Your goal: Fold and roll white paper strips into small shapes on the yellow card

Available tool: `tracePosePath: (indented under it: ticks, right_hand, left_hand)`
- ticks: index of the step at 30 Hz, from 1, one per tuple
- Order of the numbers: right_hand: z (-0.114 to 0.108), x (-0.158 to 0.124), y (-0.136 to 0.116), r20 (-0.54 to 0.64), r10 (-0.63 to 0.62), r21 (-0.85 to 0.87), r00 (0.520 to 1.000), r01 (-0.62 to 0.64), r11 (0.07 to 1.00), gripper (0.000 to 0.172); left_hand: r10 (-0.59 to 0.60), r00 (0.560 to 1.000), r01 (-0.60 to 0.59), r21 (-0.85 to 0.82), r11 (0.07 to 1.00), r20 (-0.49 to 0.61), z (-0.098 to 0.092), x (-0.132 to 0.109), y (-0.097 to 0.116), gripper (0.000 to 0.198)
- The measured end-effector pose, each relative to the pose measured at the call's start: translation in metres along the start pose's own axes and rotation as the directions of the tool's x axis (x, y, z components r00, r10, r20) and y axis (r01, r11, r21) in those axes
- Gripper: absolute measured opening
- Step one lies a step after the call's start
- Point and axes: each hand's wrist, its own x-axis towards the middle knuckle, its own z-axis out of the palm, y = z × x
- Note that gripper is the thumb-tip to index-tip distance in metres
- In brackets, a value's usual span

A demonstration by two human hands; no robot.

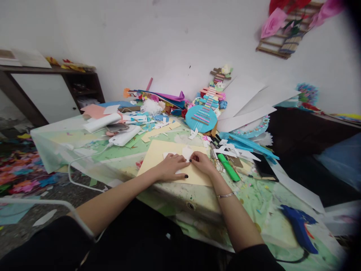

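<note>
A sheet of cream paper [152,150] lies at the table's front edge, with white paper cutouts [187,153] on it. Flat across the sheet rests my left hand [172,168], its fingers stretched out and its thumb apart, partly covering a white piece. My right hand [201,162] is bent in a pinch at the lower edge of the white cutout, close to the left fingertips. Just right of the sheet are a green-handled cutter [229,168] and a pair of scissors [215,161], partly hidden under paper scraps.
A blue glue gun [301,227] lies at the right front, its cord trailing off the edge. A dark phone [264,167] sits right of the cutter. On the left, a white device [125,135] has a cable hanging down. Behind stands a blue paper craft [201,117] among scraps.
</note>
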Motion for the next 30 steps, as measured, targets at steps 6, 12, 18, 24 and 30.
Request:
tracePosePath:
  ticks: [6, 12, 18, 24, 30]
  right_hand:
    - [-0.0004, -0.0004, 0.0019, -0.027, 0.016, 0.036, 0.999, -0.015, 0.999, 0.015]
    - [0.0003, -0.0025, 0.0002, -0.027, 0.023, 0.057, 0.999, -0.022, 0.998, 0.013]
    - [0.0011, -0.0025, 0.0003, -0.013, 0.013, 0.079, 1.0, -0.012, 0.997, 0.011]
    - [0.0008, -0.0014, 0.0005, -0.011, 0.014, 0.098, 1.0, -0.013, 0.995, 0.012]
    - [0.0013, -0.0013, 0.0013, -0.011, 0.017, 0.096, 1.0, -0.016, 0.995, 0.013]
  left_hand:
    - [0.004, 1.0, -0.004, -0.003, 1.0, -0.003, 0.0015, -0.0005, -0.0012, 0.051]
    - [0.004, 1.0, -0.004, 0.011, 1.0, -0.005, 0.0009, -0.0008, -0.0009, 0.05]
    - [0.006, 1.0, -0.006, 0.002, 1.0, 0.005, 0.0005, -0.0006, -0.0004, 0.049]
    - [-0.001, 1.0, 0.001, 0.006, 1.0, -0.004, 0.0004, -0.0003, -0.0006, 0.048]
    - [-0.004, 1.0, 0.004, 0.021, 1.0, 0.003, -0.0003, -0.0001, 0.0005, 0.048]
